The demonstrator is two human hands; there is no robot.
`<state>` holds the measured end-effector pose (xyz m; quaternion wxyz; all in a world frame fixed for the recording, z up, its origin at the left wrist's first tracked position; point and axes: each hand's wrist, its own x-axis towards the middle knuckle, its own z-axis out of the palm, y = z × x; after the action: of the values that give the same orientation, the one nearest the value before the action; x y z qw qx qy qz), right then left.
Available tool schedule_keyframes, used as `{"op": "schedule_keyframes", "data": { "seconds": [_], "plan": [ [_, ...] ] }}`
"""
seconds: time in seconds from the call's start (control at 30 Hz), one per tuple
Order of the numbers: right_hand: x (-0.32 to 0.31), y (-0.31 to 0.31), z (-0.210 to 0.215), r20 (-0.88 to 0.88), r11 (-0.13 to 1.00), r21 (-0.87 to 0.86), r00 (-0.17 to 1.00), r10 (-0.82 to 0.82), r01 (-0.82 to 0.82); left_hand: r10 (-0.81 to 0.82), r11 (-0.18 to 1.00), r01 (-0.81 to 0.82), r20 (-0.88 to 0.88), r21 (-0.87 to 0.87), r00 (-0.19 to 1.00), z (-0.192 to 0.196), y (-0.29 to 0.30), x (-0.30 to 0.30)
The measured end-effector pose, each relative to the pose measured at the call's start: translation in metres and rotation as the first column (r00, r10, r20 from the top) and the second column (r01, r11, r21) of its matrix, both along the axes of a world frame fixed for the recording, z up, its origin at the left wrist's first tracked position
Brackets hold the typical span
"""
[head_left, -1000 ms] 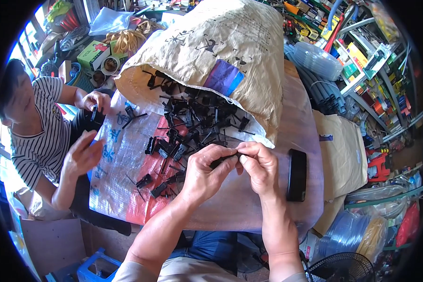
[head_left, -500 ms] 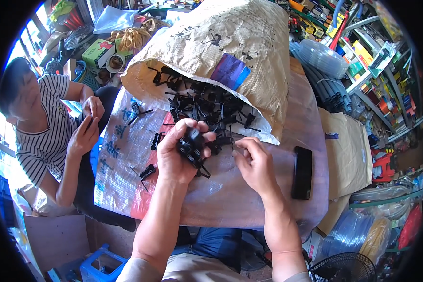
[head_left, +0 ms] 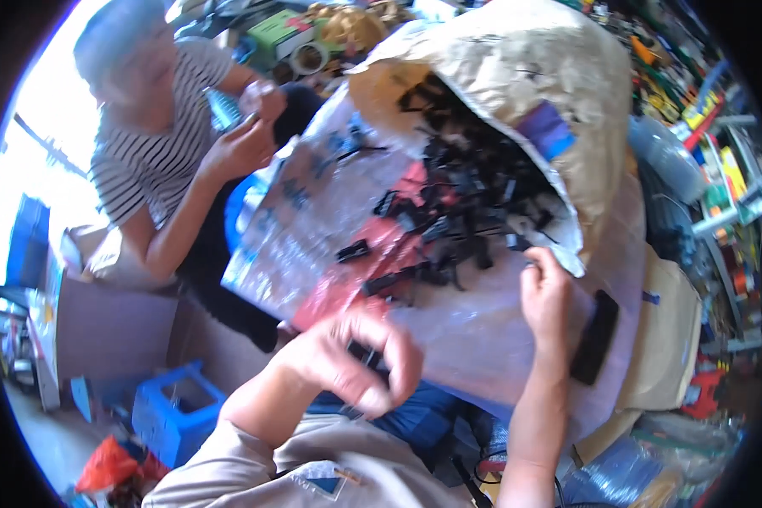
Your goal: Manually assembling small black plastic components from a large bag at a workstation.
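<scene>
Close to my body, at the table's near edge, my left hand [head_left: 347,351] is curled round small black plastic parts [head_left: 366,356], mostly hidden by the fingers. My right hand [head_left: 546,292] is closed in a pinch at the right end of a pile of similar black parts [head_left: 483,190]. Something dark shows at its fingertips, too blurred to make out. The pile spills from the mouth of a big tan paper sack [head_left: 533,51] lying on the table. A few loose parts, such as a black plastic part [head_left: 353,251], lie left of the pile.
A woven plastic sheet [head_left: 288,245] covers the table. A black phone [head_left: 595,337] lies at its right side. At the left, a co-worker in a striped shirt [head_left: 165,135] holds something small and dark. A blue stool [head_left: 173,415] stands on the floor at lower left.
My view has swung left. My left hand has drawn back from the pile toward my body with the black parts. My right hand has reached toward the pile's right end and pinched.
</scene>
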<state>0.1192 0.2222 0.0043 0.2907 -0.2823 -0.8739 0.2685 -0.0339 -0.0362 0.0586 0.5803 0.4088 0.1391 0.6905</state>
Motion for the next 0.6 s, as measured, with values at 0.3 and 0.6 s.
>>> {"op": "schedule_keyframes", "data": {
  "seconds": [0.3,0.6],
  "plan": [
    [-0.007,0.0,-0.003,0.049,0.993,0.086,0.996,0.072,-0.076,0.774,0.301,-0.247,0.085,-0.921,0.627,-0.198,-0.17,-0.004],
    [0.011,0.011,0.003,-0.041,0.983,-0.186,0.999,-0.012,0.004,0.271,0.02,-0.649,-0.62,-0.761,0.736,-0.171,-0.142,-0.04]
  ]
}}
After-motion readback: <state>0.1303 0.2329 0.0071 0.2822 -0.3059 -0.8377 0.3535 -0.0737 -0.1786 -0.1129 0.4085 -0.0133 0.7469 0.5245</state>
